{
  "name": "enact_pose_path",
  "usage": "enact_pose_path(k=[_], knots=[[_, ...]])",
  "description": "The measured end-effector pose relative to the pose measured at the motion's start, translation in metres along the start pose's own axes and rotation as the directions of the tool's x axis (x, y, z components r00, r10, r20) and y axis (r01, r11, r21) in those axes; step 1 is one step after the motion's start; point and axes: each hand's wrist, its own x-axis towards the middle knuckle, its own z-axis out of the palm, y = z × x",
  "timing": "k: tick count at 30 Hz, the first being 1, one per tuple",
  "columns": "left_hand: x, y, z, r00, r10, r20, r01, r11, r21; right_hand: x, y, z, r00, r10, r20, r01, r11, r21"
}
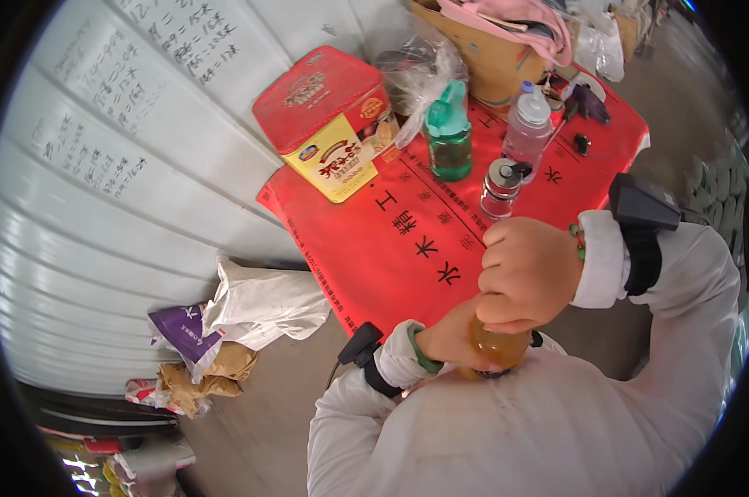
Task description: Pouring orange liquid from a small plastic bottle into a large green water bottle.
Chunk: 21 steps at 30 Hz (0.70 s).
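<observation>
Close against my white-clad chest is a bottle of orange drink [499,344], a clear bottle with orange liquid. Wrapped round its side are the fingers of my left hand [451,336]. My right hand [528,269] is closed in a fist over the bottle's upper end, so the cap is hidden beneath it. Both hands are just off the near edge of a table with a red cover [366,257]. Nearest to my right hand stands a small clear bottle with a dark lid [500,189].
Behind it stand a green bottle [449,137] and a tall clear bottle [528,124]. A red and yellow box [325,116] sits by the white ribbed wall [142,124]. At the back is a cardboard box [482,62]. White sacks [267,300] lie on the left.
</observation>
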Motion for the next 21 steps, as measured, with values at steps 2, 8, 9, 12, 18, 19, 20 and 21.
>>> enact_pose_path(k=[2,8,9,12,18,19,20,21], knots=[[0.003,0.001,0.006,1.000,-0.023,0.007,0.023,0.999,0.035,-0.011,-0.007,0.005,0.999,0.037,-0.023,-0.038,0.999,-0.012],[0.013,-0.007,0.018,0.985,-0.163,-0.056,0.166,0.985,0.053,-0.034,-0.025,-0.001,0.992,0.121,-0.047,-0.122,0.992,-0.026],[0.017,-0.008,0.020,0.982,-0.164,-0.090,0.172,0.981,0.091,-0.040,-0.024,-0.001,0.988,0.140,-0.058,-0.142,0.989,-0.037],[0.031,-0.010,0.024,0.976,-0.156,-0.154,0.171,0.981,0.088,-0.057,-0.022,-0.003,0.972,0.218,-0.086,-0.222,0.974,-0.046],[0.069,-0.001,0.013,0.992,-0.097,-0.076,0.099,0.995,0.024,-0.081,0.019,-0.016,0.943,0.128,-0.307,-0.070,0.979,0.192],[0.074,0.000,0.012,0.993,-0.115,-0.008,0.114,0.993,-0.035,-0.085,0.020,-0.020,0.942,0.122,-0.313,-0.061,0.979,0.196],[0.079,-0.001,0.012,0.993,-0.117,-0.015,0.116,0.993,-0.032,-0.088,0.017,-0.027,0.972,0.085,-0.221,-0.055,0.989,0.140],[0.082,-0.004,0.013,0.986,-0.165,0.037,0.166,0.986,-0.008,-0.091,0.015,-0.031,0.991,0.053,-0.124,-0.043,0.996,0.082]])
